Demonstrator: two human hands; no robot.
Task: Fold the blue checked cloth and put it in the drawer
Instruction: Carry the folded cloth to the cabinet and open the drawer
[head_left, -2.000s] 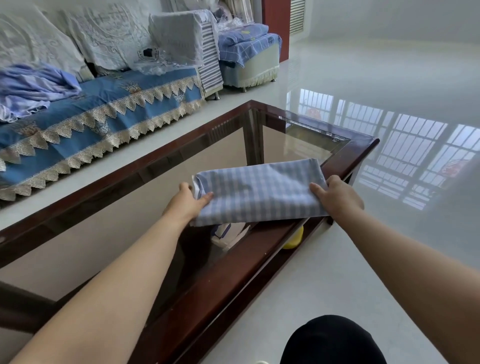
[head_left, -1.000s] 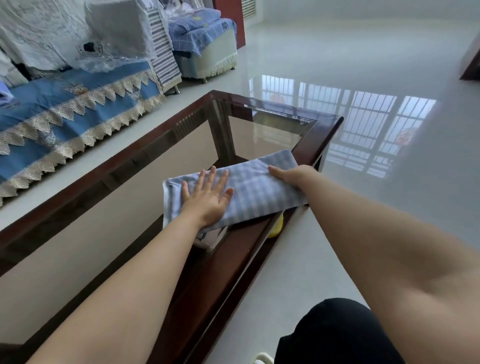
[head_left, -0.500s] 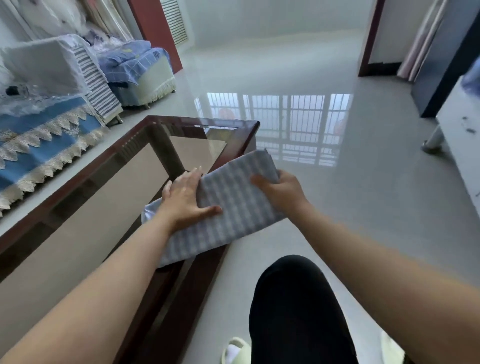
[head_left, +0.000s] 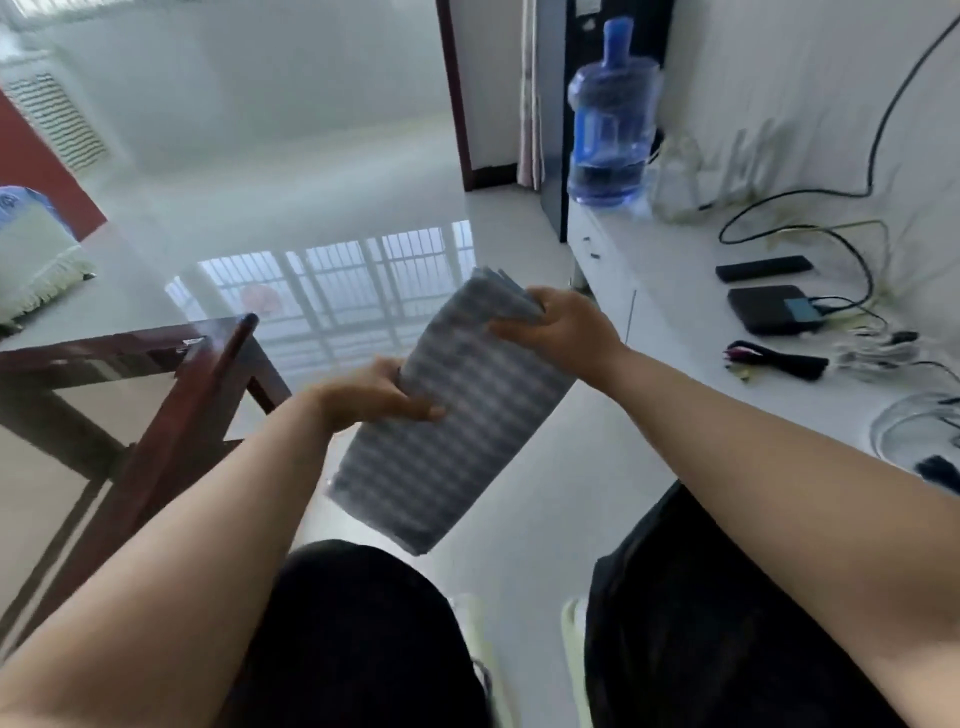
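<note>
**Hands carry folded cloth in mid-air**

Both hands grasp the folded blue checked cloth, held above the floor between the glass table and the white cabinet. The left hand grips its left edge; the right hand pinches the far end. Its long axis is tilted from lower left to upper right. A water bottle is seen standing on the cabinet.

We see the cloth: soft matt woven fabric, blue-grey check. Table: dark glossy wood frame w/ glass top. Floor: v. glossy pale tile, mirror-like. Water bottle: clear blue plastic. Counter: smooth white. Box: matt black plastic.
</note>
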